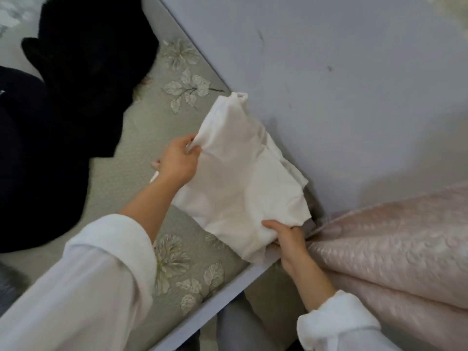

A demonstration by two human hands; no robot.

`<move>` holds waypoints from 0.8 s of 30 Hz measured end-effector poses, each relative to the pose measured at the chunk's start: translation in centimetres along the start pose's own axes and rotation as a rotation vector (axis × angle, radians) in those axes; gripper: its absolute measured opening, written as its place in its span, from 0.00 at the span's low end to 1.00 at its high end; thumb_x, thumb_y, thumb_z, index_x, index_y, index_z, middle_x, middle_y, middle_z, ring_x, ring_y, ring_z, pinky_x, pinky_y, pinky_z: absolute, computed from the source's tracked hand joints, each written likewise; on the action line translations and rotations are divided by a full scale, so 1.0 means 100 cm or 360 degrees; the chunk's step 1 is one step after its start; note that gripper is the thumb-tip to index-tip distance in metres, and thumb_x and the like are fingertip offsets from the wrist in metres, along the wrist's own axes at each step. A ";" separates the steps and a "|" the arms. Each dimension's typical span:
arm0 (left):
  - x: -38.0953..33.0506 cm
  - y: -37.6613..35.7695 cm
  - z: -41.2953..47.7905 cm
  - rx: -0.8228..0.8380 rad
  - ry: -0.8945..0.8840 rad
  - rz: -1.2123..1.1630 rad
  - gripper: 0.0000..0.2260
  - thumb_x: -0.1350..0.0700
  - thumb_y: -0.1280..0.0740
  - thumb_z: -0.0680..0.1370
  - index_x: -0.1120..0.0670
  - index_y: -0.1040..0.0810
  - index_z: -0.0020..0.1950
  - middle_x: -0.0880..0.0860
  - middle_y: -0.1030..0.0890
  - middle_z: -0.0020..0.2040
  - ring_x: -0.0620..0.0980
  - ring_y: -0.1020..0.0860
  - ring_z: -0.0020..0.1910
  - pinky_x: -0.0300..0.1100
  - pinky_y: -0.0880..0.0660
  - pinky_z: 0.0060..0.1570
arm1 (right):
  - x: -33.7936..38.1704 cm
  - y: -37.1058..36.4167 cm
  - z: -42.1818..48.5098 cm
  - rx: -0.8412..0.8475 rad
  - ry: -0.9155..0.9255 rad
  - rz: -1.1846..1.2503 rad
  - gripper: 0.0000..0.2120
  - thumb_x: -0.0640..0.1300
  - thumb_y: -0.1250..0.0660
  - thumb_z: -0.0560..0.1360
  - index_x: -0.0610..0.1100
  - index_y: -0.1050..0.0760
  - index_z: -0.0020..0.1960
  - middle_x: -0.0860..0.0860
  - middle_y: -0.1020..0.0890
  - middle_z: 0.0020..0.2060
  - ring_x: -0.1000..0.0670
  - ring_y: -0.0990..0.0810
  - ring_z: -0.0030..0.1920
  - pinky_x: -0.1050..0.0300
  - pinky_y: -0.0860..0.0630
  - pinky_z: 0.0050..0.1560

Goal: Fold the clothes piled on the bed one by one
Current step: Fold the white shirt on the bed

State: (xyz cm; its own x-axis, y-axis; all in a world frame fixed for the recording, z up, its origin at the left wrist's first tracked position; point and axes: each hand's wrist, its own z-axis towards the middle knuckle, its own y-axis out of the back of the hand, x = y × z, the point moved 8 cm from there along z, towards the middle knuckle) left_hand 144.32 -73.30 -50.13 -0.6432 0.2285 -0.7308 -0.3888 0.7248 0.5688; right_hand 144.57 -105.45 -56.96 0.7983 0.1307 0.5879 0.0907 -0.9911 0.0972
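Filling left and centre of the frame: bed (131, 153), pale and leaf-patterned. Heaped at upper left: dark clothes (76, 72), unfolded by the look of them, so probably most of the task left to do. Bunched at lower right: pink quilt (392, 249). Held up at centre, over the bed beside the wall (329, 72): white garment (240, 178), rumpled, fold not yet finished; no folded stack visible. Pinching its upper left edge, fingers curled: left hand (177, 160). Gripping its lower corner, thumb on top: right hand (288, 239).
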 end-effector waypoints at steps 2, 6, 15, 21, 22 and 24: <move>-0.016 -0.004 0.017 -0.0087 -0.0006 0.0040 0.14 0.52 0.42 0.81 0.42 0.25 0.64 0.50 0.21 0.59 0.53 0.26 0.62 0.56 0.41 0.69 | -0.001 -0.004 0.007 0.0030 -0.0054 0.0101 0.23 0.36 0.26 0.68 0.45 0.25 0.61 0.50 0.18 0.52 0.47 0.19 0.51 0.52 0.20 0.46; -0.001 -0.026 0.019 -0.0113 0.0039 0.0172 0.21 0.49 0.43 0.82 0.40 0.39 0.75 0.49 0.34 0.74 0.53 0.39 0.73 0.59 0.49 0.68 | -0.010 -0.005 0.023 -0.0190 -0.0237 -0.0064 0.20 0.41 0.30 0.74 0.39 0.30 0.64 0.44 0.21 0.57 0.44 0.21 0.51 0.54 0.24 0.42; 0.103 -0.145 -0.094 0.0573 -0.0202 0.0935 0.29 0.41 0.44 0.80 0.38 0.57 0.77 0.47 0.72 0.75 0.54 0.67 0.76 0.61 0.53 0.71 | 0.030 -0.032 0.053 -0.0212 0.0695 -0.1818 0.37 0.49 0.33 0.74 0.51 0.47 0.77 0.50 0.51 0.77 0.46 0.51 0.76 0.42 0.45 0.72; 0.114 -0.180 -0.119 0.0922 -0.0155 0.0971 0.28 0.48 0.44 0.81 0.40 0.55 0.77 0.48 0.72 0.75 0.51 0.67 0.76 0.60 0.54 0.74 | 0.021 -0.037 0.082 0.0103 0.0548 -0.2322 0.33 0.55 0.39 0.77 0.51 0.47 0.77 0.49 0.52 0.78 0.47 0.53 0.77 0.41 0.46 0.72; 0.110 -0.174 -0.116 0.0894 -0.0176 0.0938 0.27 0.49 0.45 0.81 0.41 0.53 0.77 0.49 0.68 0.77 0.52 0.64 0.77 0.59 0.53 0.74 | 0.025 -0.040 0.079 0.0061 0.0604 -0.2313 0.32 0.55 0.39 0.77 0.48 0.45 0.77 0.48 0.49 0.78 0.46 0.50 0.76 0.42 0.45 0.71; 0.105 -0.153 -0.109 0.0748 -0.0196 0.0862 0.25 0.50 0.45 0.81 0.44 0.47 0.77 0.49 0.58 0.79 0.52 0.57 0.77 0.57 0.50 0.73 | 0.030 -0.052 0.067 -0.0038 0.0774 -0.2288 0.29 0.52 0.38 0.76 0.45 0.41 0.74 0.46 0.42 0.75 0.45 0.44 0.74 0.44 0.42 0.68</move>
State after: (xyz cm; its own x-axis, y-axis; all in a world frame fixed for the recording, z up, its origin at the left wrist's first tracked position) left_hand 136.31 -89.06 -62.36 -0.5755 0.6859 -0.4454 0.3055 0.6855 0.6608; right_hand 150.53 -100.05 -61.06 -0.2258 0.9566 0.1841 0.5842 -0.0183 0.8114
